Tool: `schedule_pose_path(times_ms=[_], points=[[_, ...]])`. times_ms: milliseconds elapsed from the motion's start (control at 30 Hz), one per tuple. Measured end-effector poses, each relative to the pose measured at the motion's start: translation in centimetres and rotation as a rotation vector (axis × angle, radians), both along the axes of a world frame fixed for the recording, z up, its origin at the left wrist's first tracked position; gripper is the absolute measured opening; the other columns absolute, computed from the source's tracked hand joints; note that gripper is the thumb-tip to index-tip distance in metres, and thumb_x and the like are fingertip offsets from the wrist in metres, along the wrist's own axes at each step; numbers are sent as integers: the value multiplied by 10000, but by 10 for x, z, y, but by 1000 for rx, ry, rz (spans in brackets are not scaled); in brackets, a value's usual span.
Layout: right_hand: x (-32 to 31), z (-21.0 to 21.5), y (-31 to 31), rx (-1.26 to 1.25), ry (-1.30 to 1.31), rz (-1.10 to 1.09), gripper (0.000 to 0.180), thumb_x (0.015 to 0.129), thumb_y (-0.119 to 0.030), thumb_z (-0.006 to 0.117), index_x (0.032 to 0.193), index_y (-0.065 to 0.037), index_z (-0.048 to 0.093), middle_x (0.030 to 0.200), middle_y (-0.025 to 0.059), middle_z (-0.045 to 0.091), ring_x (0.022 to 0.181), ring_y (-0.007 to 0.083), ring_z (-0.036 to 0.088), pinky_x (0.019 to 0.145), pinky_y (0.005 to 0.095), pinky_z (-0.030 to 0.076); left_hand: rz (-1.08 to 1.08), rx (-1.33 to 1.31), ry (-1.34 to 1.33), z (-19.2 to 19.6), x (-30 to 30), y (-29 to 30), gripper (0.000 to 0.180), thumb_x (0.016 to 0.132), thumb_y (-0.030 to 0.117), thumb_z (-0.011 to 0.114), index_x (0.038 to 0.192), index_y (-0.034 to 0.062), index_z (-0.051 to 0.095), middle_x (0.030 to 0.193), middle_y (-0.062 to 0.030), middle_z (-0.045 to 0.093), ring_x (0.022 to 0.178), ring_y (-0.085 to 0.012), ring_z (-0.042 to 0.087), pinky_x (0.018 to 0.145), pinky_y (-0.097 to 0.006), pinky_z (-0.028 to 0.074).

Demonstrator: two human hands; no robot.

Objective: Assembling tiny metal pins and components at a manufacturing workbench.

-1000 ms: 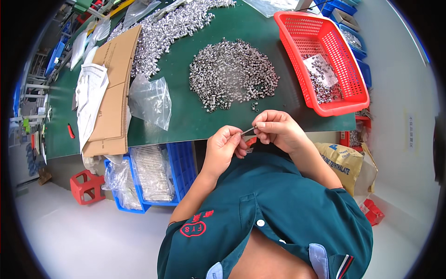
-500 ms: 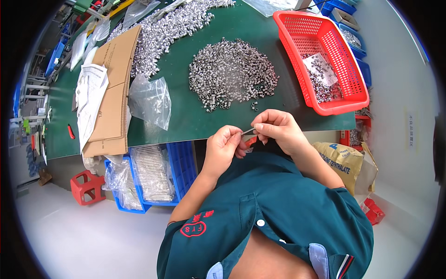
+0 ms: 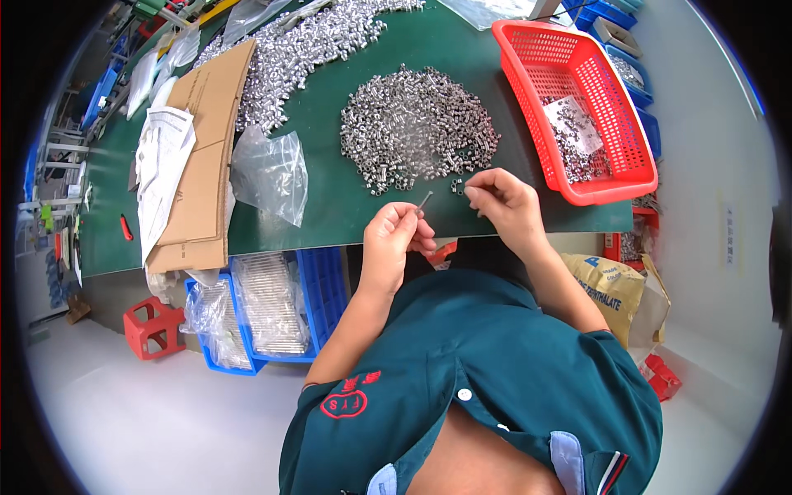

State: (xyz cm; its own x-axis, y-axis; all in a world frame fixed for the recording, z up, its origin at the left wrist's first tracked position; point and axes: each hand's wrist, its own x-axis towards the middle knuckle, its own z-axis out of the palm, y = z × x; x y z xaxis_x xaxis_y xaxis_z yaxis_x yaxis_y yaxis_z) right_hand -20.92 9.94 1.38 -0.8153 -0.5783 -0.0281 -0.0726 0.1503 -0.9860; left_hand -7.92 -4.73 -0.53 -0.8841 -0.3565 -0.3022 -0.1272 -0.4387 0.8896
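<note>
Now, a thin pin [image 3: 425,203] is pinched by the left hand [image 3: 394,233]. Near loose rings [image 3: 457,186], the right hand [image 3: 508,203] is bunched; its hold can't be told. Rings seem handled one by one; careful pinching is needed next.

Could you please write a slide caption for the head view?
Left hand holding a thin rod, right hand near a pile of metal rings on a green table.

A dark teal short-sleeved shirt [image 3: 511,346] is worn, its left breast marked with a red embroidered emblem [image 3: 344,404]. The front is set with a white button [image 3: 464,394]; the open neck is faced with pale blue cloth [image 3: 566,458], flanked by striped trim [image 3: 612,472].
</note>
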Motion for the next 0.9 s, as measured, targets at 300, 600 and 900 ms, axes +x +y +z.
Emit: schedule_pose_path(times_ms=[300, 600, 900], points=[[-4, 2, -20, 164, 774, 32, 134, 724, -25, 693, 851, -37, 652, 804, 99, 587, 719, 266, 604, 626, 332, 495, 147, 224, 69, -4, 5, -8, 117, 960, 147, 484, 954, 40, 531, 729, -61, 594, 569, -141, 557, 511, -267, 453], [-7, 8, -33, 251, 889, 62, 189, 673, -45, 712, 849, -71, 648, 833, 72, 571, 800, 273, 591, 683, 367, 500, 108, 213, 64, -4, 9, -8, 114, 956, 144, 490, 958, 39, 535, 724, -59, 597, 561, -139, 562, 492, -261, 447], [-18, 4, -1, 322, 835, 17, 176, 711, 9, 664, 869, -67, 657, 830, 93, 577, 804, 280, 601, 680, 378, 504, 69, 189, 87, -5, 10, -9, 130, 972, 122, 454, 962, 19, 532, 739, -62, 607, 577, -120, 574, 517, -237, 460]])
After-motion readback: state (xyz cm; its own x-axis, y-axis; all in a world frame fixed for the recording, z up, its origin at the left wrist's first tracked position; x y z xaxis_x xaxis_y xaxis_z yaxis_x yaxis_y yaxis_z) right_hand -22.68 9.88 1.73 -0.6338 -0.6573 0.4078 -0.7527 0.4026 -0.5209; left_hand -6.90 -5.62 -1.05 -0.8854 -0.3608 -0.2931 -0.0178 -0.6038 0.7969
